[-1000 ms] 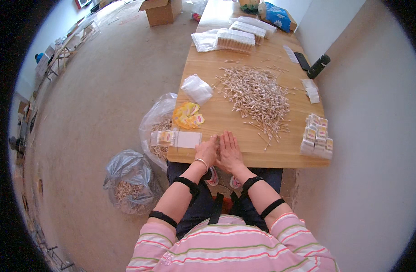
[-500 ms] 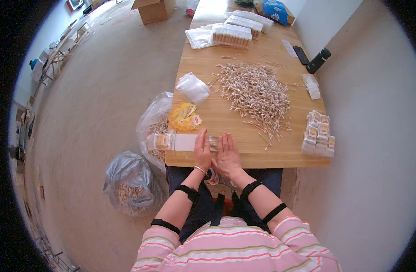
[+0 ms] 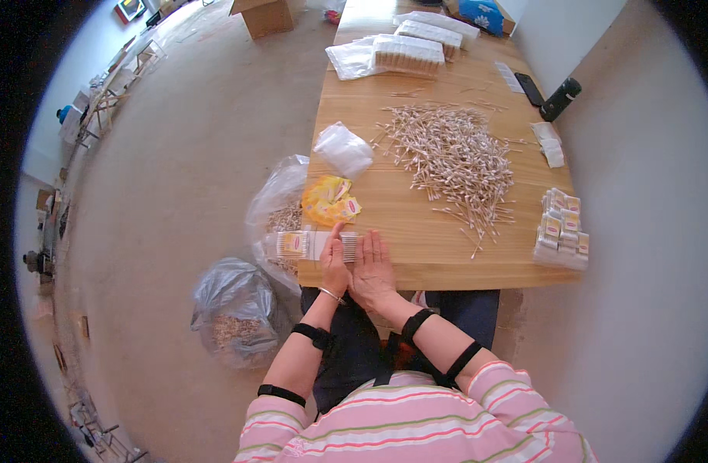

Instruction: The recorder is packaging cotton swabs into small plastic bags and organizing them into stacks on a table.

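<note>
A row of cotton swabs lies near the table's front left corner, between my two hands. My left hand stands on edge at its left side, fingers stretched out. Against its right side my right hand lies flat with straight fingers. The wrists are close together. Left of my left hand is a clear pack of swabs with a yellow label, reaching past the table's left edge. Between that pack and my left hand shows a whitish flat strip. My fingers partly hide the row.
A big pile of loose swabs covers the table's middle. Yellow labels and clear bags lie at left, finished packs at right. Farther back are bundled packs, a phone and a dark bottle. Swab-filled sacks stand on the floor.
Both hands have moved left along the table with the row of swabs between them, nearer the labelled pack. Less of the whitish strip shows. The whole view has shifted slightly.
</note>
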A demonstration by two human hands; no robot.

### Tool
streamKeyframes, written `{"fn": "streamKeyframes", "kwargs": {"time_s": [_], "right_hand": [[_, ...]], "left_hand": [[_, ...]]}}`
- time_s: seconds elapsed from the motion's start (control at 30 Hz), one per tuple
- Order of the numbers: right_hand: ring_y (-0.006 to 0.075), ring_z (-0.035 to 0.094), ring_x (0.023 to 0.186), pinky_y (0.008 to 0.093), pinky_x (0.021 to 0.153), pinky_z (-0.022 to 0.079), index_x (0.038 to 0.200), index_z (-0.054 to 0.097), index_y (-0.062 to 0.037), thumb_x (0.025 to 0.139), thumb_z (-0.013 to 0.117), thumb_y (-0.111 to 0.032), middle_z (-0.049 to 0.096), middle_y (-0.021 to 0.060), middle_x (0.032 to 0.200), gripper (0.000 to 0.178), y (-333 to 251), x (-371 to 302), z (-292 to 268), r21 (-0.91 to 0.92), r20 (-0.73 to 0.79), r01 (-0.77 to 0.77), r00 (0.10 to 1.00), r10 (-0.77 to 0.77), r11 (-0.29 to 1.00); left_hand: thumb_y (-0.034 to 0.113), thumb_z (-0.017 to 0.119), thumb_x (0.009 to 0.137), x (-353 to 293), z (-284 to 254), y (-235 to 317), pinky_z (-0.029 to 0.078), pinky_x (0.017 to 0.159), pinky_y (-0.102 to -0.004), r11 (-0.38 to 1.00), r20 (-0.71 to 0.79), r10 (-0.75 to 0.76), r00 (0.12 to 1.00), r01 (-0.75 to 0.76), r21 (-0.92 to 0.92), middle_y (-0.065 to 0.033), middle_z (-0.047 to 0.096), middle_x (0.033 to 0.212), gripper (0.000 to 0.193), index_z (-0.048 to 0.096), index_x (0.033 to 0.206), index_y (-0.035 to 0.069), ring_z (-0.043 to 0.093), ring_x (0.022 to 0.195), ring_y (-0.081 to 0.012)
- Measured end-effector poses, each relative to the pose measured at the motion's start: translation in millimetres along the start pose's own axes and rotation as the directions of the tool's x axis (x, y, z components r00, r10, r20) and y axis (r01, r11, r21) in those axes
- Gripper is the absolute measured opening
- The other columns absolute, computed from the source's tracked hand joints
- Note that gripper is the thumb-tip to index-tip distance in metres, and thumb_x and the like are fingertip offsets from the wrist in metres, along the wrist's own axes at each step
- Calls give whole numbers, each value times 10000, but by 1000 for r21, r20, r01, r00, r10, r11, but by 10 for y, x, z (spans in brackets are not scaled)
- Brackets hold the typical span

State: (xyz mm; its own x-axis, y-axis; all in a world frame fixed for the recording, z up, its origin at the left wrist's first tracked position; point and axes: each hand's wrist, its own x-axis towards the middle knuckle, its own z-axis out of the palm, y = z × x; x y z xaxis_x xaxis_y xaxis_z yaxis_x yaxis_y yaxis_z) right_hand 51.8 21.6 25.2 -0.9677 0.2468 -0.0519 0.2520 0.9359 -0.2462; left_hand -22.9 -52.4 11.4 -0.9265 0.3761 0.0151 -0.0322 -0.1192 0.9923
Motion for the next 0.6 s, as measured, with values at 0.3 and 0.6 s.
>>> {"fn": "streamKeyframes", "kwargs": {"time_s": [0.3, 0.6], "right_hand": [[378, 53, 1395, 484, 1134, 36, 1391, 146, 109, 879, 425, -398, 114, 256, 1475, 773, -186, 101, 55, 131, -29, 30, 999, -26, 991], [381, 41, 1396, 472, 1136, 38, 1389, 157, 100, 885, 421, -363, 109, 250, 1478, 734, -161, 77, 42, 161, -61, 64, 997, -54, 985]], "left_hand": [[304, 360, 999, 79, -246, -36, 283, 1052, -311, 995, -43, 34, 999, -30, 98, -130, 489, 1317, 467, 445, 1304, -38, 421, 1235, -204], [289, 347, 1002, 69, -202, 53, 298, 1043, -308, 999, -54, -5, 999, 8, 49, -125, 499, 1304, 445, 457, 1290, -33, 431, 1227, -203]]}}
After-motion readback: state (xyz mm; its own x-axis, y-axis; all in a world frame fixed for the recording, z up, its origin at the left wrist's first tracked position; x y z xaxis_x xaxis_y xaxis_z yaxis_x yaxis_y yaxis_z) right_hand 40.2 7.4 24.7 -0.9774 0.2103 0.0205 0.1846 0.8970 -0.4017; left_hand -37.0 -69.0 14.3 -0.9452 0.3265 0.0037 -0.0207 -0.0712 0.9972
